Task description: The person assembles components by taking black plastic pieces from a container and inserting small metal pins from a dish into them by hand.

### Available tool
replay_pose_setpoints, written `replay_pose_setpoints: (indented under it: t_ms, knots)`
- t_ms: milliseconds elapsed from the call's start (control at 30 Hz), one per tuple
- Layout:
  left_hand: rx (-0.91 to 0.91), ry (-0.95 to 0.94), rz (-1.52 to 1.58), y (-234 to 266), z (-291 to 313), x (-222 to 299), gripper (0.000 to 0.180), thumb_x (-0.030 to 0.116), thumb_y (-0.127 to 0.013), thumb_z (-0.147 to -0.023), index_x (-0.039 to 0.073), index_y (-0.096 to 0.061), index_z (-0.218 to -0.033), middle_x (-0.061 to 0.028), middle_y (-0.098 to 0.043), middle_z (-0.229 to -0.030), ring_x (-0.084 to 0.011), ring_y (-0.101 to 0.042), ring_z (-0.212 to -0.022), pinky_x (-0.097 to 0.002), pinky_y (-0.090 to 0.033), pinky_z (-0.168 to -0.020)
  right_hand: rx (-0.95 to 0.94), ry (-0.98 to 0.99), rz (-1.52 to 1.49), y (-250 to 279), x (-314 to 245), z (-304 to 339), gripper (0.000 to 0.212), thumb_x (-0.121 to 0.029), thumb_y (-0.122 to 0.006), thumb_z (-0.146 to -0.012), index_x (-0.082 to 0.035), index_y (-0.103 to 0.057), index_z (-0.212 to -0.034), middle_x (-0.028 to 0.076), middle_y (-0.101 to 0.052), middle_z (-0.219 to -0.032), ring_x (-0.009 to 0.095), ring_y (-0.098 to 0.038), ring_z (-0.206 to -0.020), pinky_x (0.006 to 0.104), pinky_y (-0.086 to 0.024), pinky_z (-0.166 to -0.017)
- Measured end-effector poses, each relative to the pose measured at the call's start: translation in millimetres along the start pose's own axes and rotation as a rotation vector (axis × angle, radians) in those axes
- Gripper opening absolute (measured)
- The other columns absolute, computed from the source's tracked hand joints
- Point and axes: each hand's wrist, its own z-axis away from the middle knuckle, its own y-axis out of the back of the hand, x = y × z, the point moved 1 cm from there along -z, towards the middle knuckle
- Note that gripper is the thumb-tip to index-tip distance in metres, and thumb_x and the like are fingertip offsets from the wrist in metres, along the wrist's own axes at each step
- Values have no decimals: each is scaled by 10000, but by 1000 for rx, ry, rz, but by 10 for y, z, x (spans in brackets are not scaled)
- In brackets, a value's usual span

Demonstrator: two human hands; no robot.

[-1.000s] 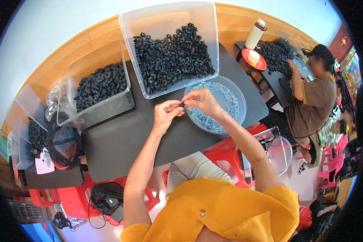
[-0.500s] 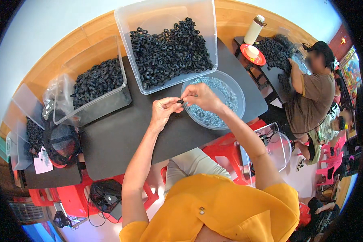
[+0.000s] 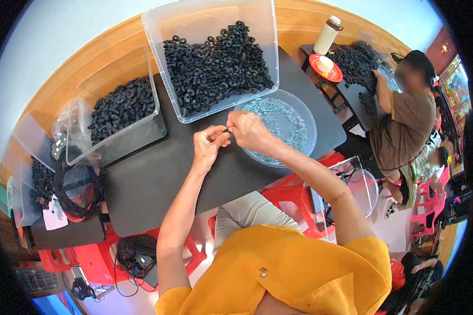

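Observation:
Over the dark table, my left hand (image 3: 207, 147) pinches a small black plastic part (image 3: 226, 131) between thumb and fingertips. My right hand (image 3: 248, 129) meets it from the right, its fingers curled closed against the part. Whatever those right fingers hold is hidden. Beneath and behind my right hand sits a round clear tub (image 3: 311, 137) with many small shiny metal pieces (image 3: 294, 123). Just beyond both hands stands a large clear bin (image 3: 275, 52) of similar black ring-shaped parts (image 3: 215, 68).
Left of the large bin is another clear bin (image 3: 134, 128) of black parts (image 3: 122, 107). A person in a dark cap (image 3: 81, 184) is at the left table. On the right, a person in a brown shirt (image 3: 404, 126) handles black parts near a bottle (image 3: 328, 35) and red plate (image 3: 326, 73).
Both hands have shifted slightly left within the view. My right hand has turned, its fingers more curled and closer around the black part. The whole view has moved a little.

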Motion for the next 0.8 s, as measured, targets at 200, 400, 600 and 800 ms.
replay_pose_setpoints:
  t_ms: [200, 400, 600, 800]
  knots:
    - [96, -11, 45, -16, 17, 73, 138, 52, -636, -791, -35, -632, -897, -32, -624, -690, -73, -553, -536, -191, -447, -500, 58, 96, 146, -39, -159, -7, 95, -2, -520, -705, 4, -509, -798, 182, -536, -774, 383, -513, -776, 446, -420, -693]
    - [134, 2, 34, 12, 19, 98, 124, 78, -662, -767, -16, -634, -844, 1, -588, -619, -21, -431, -426, -172, -335, -373, 59, 131, 268, -98, -263, 60, 175, -1, -550, -666, 1, -494, -832, 171, -489, -842, 345, -472, -832, 422, -426, -721]
    - [175, 85, 88, 19, 21, 55, 123, 87, -675, -740, 7, -637, -825, 36, -556, -580, -6, -380, -407, -172, -258, -363, 107, 78, 327, -220, -266, 98, 189, -8, -562, -654, 2, -490, -829, 149, -468, -856, 307, -469, -850, 366, -462, -692]
    - [210, 128, 189, 48, 10, -2, 101, 60, -665, -730, 22, -646, -821, 50, -563, -589, 8, -347, -416, -170, -212, -382, 114, 78, 397, -300, -296, 57, 179, 17, -551, -640, 5, -490, -807, 146, -464, -858, 301, -472, -859, 347, -487, -656]
